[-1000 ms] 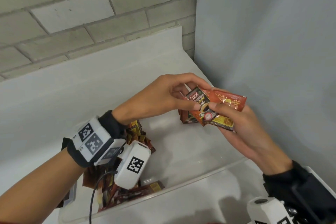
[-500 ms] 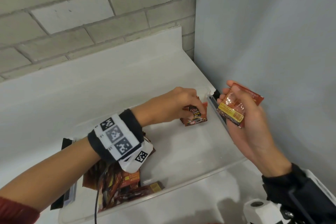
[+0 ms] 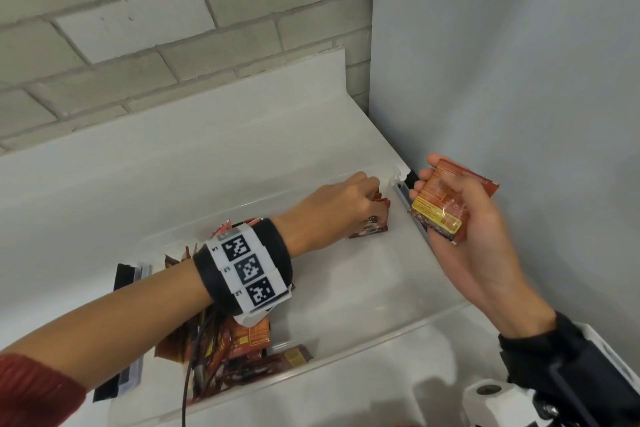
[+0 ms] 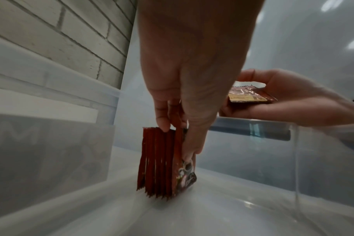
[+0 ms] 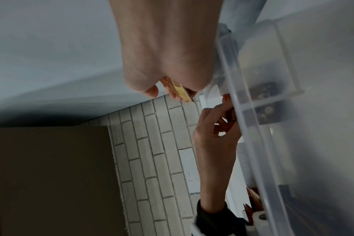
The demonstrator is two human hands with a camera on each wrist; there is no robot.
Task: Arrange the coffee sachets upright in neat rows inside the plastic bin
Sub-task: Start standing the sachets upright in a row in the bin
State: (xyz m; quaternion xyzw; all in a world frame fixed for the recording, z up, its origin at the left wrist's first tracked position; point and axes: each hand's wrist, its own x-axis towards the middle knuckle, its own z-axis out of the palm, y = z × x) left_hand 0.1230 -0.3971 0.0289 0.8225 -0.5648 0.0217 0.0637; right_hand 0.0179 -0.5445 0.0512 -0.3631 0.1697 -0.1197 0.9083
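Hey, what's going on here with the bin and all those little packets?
A person is sorting coffee sachets into a clear plastic bin. The left hand pinches a sachet against a small upright row standing on the bin floor near the far right corner. The right hand holds a few more sachets above the bin's right edge. A loose pile lies unsorted at the bin's left end.

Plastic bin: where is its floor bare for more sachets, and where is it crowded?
Bare floor runs between the upright row under the left hand and the loose pile at the bin's other end, which is crowded.
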